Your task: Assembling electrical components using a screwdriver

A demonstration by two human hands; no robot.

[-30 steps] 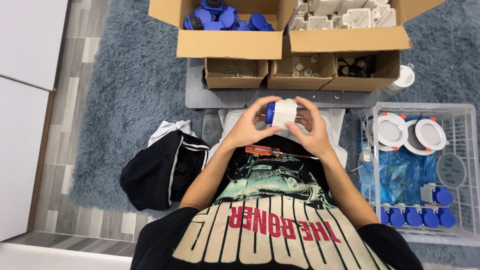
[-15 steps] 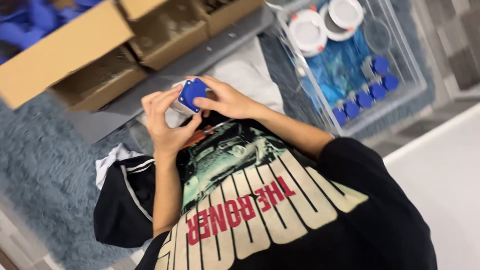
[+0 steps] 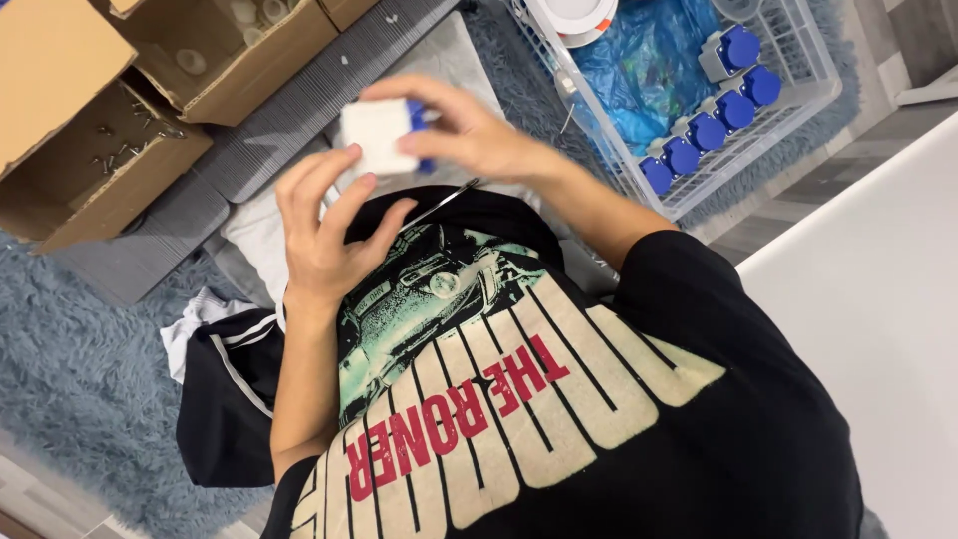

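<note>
My right hand [image 3: 467, 128] grips a small white block with a blue cap [image 3: 381, 136], held in front of my chest above a grey mat. My left hand [image 3: 329, 232] is just below it, fingers spread and raised toward the block's lower edge, holding nothing. A thin metal tool [image 3: 442, 206] lies on my black printed shirt under the hands.
A white wire basket [image 3: 788, 110] at upper right holds several blue-capped pieces [image 3: 711, 132], a blue plastic bag and a white round part. Open cardboard boxes [image 3: 140, 140] with small parts stand at upper left. A dark garment [image 3: 232, 399] lies on the blue-grey rug. A white surface is at right.
The view has swung further left and closer. The block has turned so its white side faces up, and my left hand has come off it and opened.
</note>
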